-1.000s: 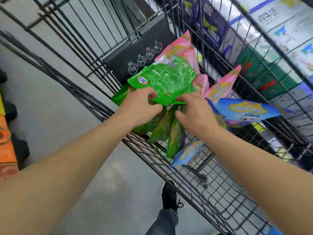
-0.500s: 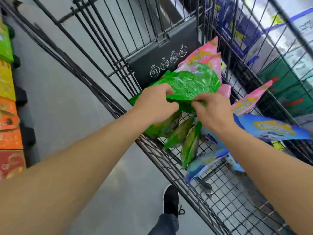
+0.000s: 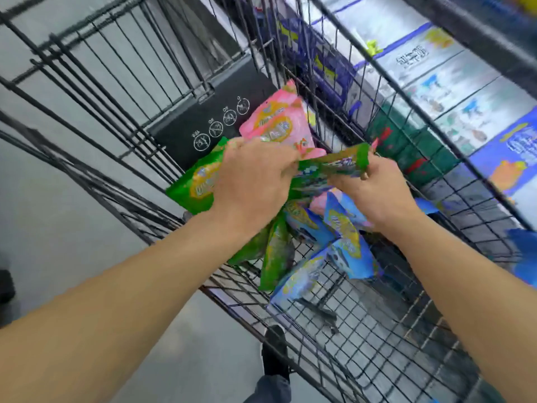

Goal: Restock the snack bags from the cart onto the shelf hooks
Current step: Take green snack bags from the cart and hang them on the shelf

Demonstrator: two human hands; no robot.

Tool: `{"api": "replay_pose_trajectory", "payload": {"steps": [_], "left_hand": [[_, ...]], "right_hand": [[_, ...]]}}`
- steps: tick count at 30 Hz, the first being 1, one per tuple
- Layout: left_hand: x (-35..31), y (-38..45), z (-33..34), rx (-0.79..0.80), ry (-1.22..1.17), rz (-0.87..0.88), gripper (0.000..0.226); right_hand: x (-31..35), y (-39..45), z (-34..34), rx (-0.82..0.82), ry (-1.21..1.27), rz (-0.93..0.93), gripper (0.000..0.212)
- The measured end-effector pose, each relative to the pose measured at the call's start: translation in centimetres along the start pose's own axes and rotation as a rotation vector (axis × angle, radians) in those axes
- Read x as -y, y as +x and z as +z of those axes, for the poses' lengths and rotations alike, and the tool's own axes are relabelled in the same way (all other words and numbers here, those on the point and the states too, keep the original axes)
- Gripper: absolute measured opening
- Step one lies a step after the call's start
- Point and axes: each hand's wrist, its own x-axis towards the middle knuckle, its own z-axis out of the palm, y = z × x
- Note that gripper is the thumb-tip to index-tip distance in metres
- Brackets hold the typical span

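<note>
Both my hands are inside the black wire cart. My left hand grips a bunch of green snack bags, some hanging below my palm. My right hand pinches the other end of a green snack bag, which stretches edge-on between the two hands. Pink snack bags lean against the cart's black panel behind my hands. Blue snack bags lie on the cart floor under my wrists. No shelf hooks are in sight.
The cart's black child-seat panel with white icons stands at the far end. Boxed goods fill a low shelf to the right beyond the cart wall. Grey floor lies on the left. My black shoe shows below the cart.
The green bag that lay flat and broad between my hands is now turned edge-on and lifted. More green bags are gathered in my left hand. The view has swung a little toward the right.
</note>
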Motion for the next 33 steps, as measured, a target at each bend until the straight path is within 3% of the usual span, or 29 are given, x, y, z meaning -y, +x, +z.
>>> {"api": "replay_pose_trajectory", "payload": {"steps": [4,8,10,12,15,22,29,33], "left_hand": [[-5.2,0.6,-0.8,-0.196,-0.085,0.092,0.012],[-9.8,1.5,-0.5,-0.27,-0.415,-0.115,0.06],[-12.6,1.3,0.5,-0.157,-0.754,-0.326,0.06],[-16.0,0.4,2.4,0.101,-1.025,-0.498,0.03],[-19.9,-1.4,5.5,0.337,-0.91,-0.42,0.022],[-32.4,-2.6,11.1,0.414,-1.055,-0.449,0.028],[-45.3,-2.3,16.1,0.472,-1.144,-0.554,0.011],[-49.3,-1.5,17.7,0.525,-1.105,-0.552,0.025]], "right_hand": [[-1.4,-1.8,-3.5,-0.205,0.075,0.061,0.022],[-1.6,-4.9,-8.5,-0.345,0.148,0.105,0.015],[-2.1,-6.9,-11.6,-0.401,0.177,0.15,0.018],[-3.1,-9.4,-15.1,-0.46,0.263,0.179,0.011],[-5.1,-12.3,-19.2,-0.559,0.458,0.275,0.006],[-10.2,-20.9,-29.4,-0.619,0.739,0.383,0.012],[-16.9,-30.5,-38.7,-0.631,0.462,0.44,0.025],[-18.4,-33.0,-42.0,-0.681,0.316,0.439,0.027]]}}
